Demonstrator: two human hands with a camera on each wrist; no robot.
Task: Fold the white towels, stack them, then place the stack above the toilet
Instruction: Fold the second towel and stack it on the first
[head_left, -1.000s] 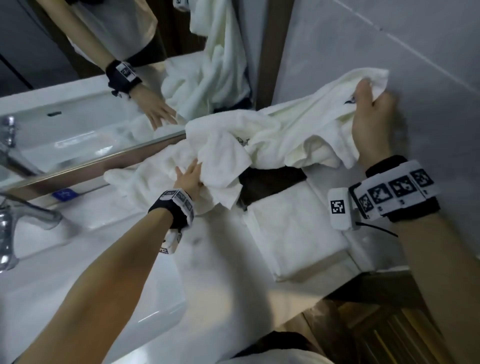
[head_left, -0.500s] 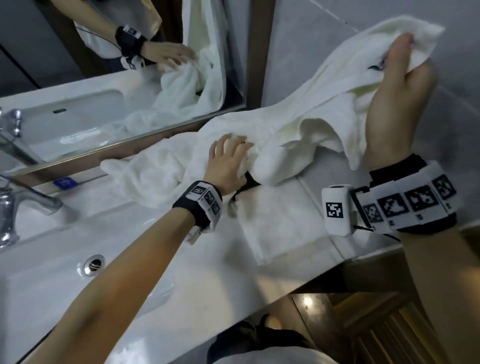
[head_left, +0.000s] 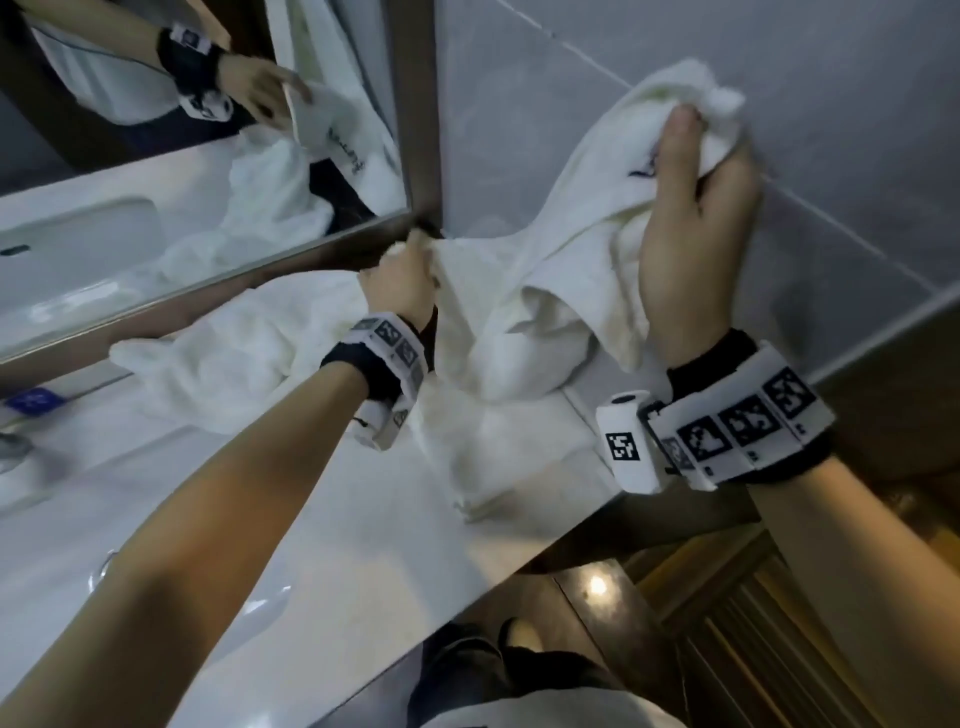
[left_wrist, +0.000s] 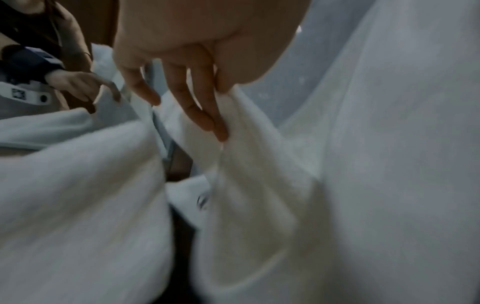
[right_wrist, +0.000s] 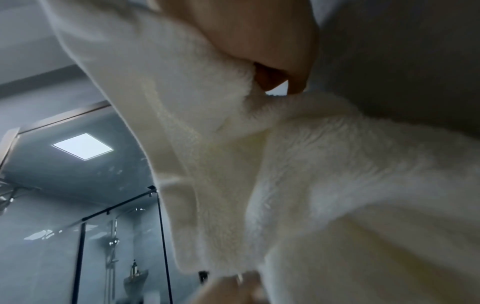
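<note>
White towel (head_left: 550, 280) stretched between hands: left (head_left: 400, 280) low, right (head_left: 696, 218) high.

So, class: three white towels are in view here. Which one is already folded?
The flat towel on the counter, below the lifted towel both hands hold; the crumpled towel lies beside the mirror.

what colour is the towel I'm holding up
White, slightly cream; the towel shows best in the right wrist view.

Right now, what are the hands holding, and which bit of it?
Both hold the same white towel. The right hand grips a bunched top corner, raised by the wall. The left hand pinches its edge lower down, near the mirror frame.
</note>
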